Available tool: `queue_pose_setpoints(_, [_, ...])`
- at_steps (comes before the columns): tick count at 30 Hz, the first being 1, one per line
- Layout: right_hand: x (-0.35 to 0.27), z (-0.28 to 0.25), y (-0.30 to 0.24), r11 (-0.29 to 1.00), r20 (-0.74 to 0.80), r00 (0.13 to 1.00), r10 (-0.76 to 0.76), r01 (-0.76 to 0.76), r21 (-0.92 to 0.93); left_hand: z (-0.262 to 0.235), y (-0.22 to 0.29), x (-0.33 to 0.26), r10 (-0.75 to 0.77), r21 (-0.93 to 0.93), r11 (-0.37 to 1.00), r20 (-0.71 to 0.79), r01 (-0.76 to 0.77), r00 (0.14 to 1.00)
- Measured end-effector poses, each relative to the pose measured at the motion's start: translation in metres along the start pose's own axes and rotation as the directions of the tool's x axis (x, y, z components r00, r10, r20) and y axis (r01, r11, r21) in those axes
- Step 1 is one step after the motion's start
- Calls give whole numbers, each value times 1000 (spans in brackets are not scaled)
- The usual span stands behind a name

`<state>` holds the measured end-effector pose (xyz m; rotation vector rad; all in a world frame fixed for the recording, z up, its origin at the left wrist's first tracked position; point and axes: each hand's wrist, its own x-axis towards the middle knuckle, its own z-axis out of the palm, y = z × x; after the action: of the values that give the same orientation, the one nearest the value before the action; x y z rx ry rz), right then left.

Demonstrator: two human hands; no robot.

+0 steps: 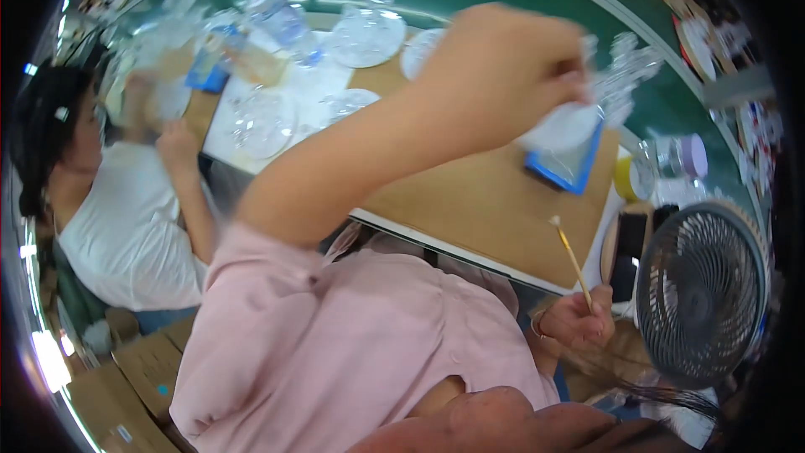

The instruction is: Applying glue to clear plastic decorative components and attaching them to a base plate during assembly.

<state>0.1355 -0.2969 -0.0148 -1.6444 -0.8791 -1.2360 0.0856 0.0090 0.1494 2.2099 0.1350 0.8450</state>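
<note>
My left hand [524, 67] reaches across the table, its fingers pinched together and blurred by motion. Whatever they hold, if anything, is hidden. Close under the fingertips is a white round disc [560, 132], over a blue-edged tray [557, 179]. Transparent, crinkled plastic pieces [629, 71] rise just beyond that hand. At the table's near right corner, my right hand [580, 319] is closed around a thin paintbrush [573, 260], bristles pointing up and away from me.
A brown board [470, 201] covers the near table. Transparent round pieces [367, 36] stand toward the back. On the right are a lilac-lidded jar [677, 156], a yellow tub [633, 179], a phone [627, 247] and a fan [703, 289]. A co-worker [126, 226] sits at left.
</note>
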Motion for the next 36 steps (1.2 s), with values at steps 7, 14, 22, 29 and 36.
queue_pose_setpoints(7, [-11,10,2,831,113,988,106,-150,536,124,-127,116,-70,295,940,-329,173,942])
queue_pose_setpoints(14, [8,14,-23,832,263,960,97,-223,507,144,-134,89,-443,398,806,-86,439,892])
queue_pose_setpoints(22, [23,55,-45,844,175,958,228,-284,456,10,-1,-97,501,176,861,-143,-476,853])
queue_pose_setpoints(29, [26,59,-64,906,297,947,121,-227,356,-79,-95,-185,-25,205,978,-1,25,1000])
queue_pose_setpoints(36, [36,41,-45,941,550,822,149,-289,176,-71,-77,-155,-102,408,901,-131,147,986])
